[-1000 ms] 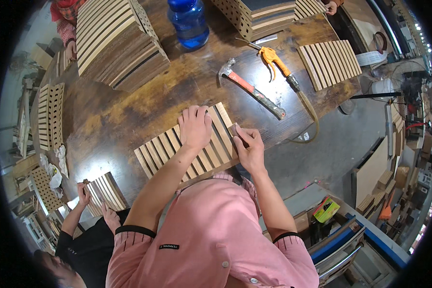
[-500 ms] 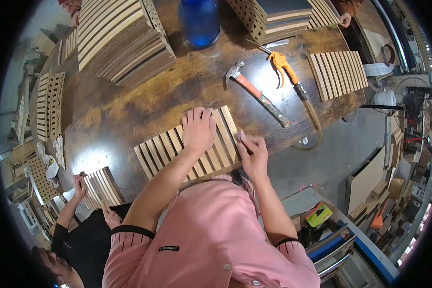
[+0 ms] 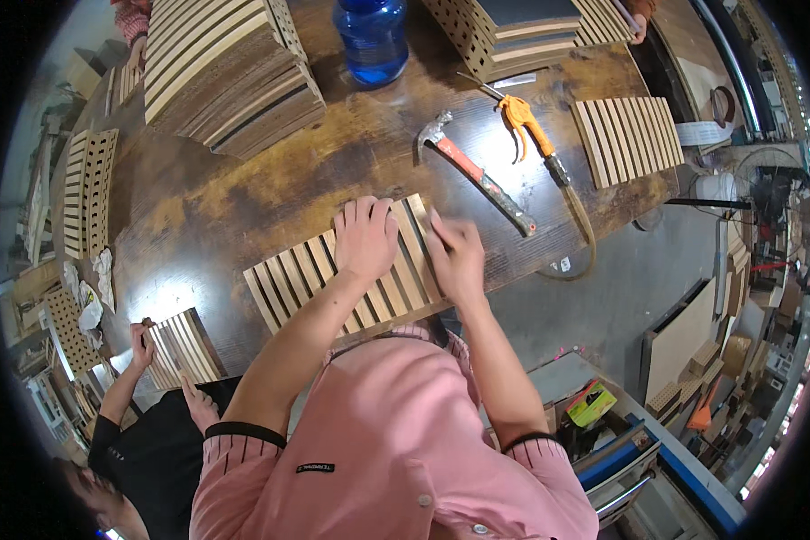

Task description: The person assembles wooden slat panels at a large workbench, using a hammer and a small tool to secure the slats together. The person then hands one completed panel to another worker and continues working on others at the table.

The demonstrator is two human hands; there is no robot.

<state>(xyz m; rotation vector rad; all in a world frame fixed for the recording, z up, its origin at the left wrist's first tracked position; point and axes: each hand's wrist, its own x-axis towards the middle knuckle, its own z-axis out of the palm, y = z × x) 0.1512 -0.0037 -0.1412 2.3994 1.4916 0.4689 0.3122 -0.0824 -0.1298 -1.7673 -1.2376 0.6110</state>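
Note:
A slatted wooden panel, pale strips with dark grooves between them, lies on the table in front of me. My left hand rests flat across its upper middle, fingers stretched out towards the far edge. At the panel's right end, my right hand is closed, with the thumb side against the edge strip. Motion smears its fingers, and whatever they may hold is hidden. Beyond it on the tabletop lie a claw hammer with a red handle and an orange air blow gun on a hose.
Tall stacks of slatted panels stand at the far left, and more at the far right. A blue bottle is between them. Another panel lies at right. A co-worker at left handles a smaller panel; other people's hands show at the far corners.
My right hand has slid away from me along the panel's right edge. My left hand stays on the panel. The whole view has shifted slightly.

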